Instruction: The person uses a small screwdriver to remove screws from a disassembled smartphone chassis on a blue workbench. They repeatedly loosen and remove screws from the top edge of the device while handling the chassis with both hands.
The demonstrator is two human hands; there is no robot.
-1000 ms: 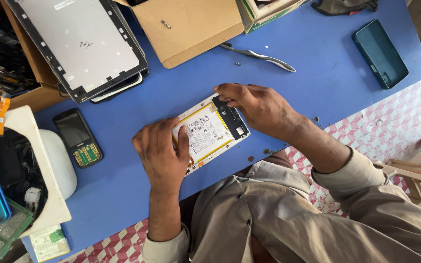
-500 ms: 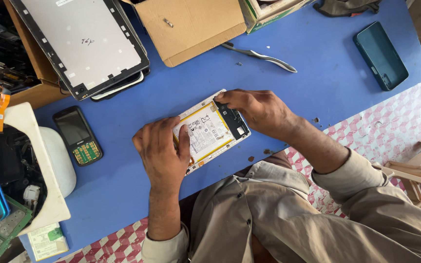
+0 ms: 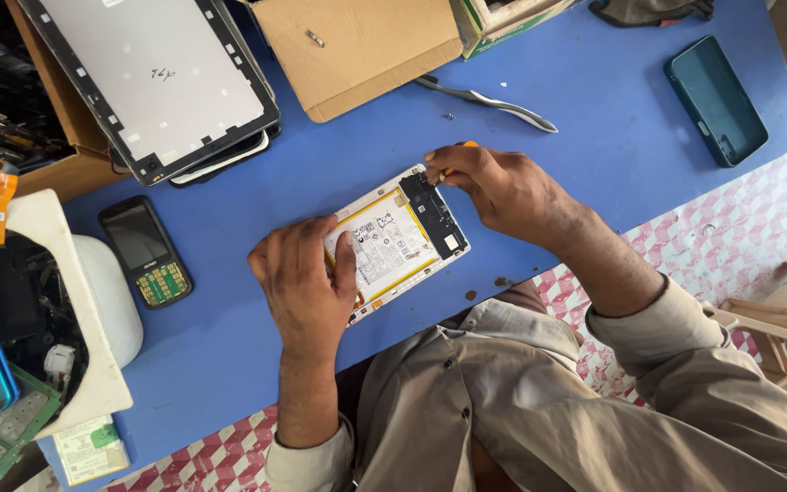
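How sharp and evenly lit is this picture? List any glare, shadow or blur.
Head view: soft daylight, even across the blue table; no hard glare. Faint shadows lie under the left hand and the right hand. The opened phone is sharp; the shirt is slightly soft. Straight edges bow a little near the corners.

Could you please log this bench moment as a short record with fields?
Surface: blue table
Work piece: opened phone, back cover off, white battery and dark board showing
Left hand: pressed flat on the phone's lower end, steadying it
Right hand: at the phone's top corner, pinching a small orange-tipped tool, mostly hidden
Nearby: tweezers, teal phone case, keypad phone, tablet back panel, cardboard box
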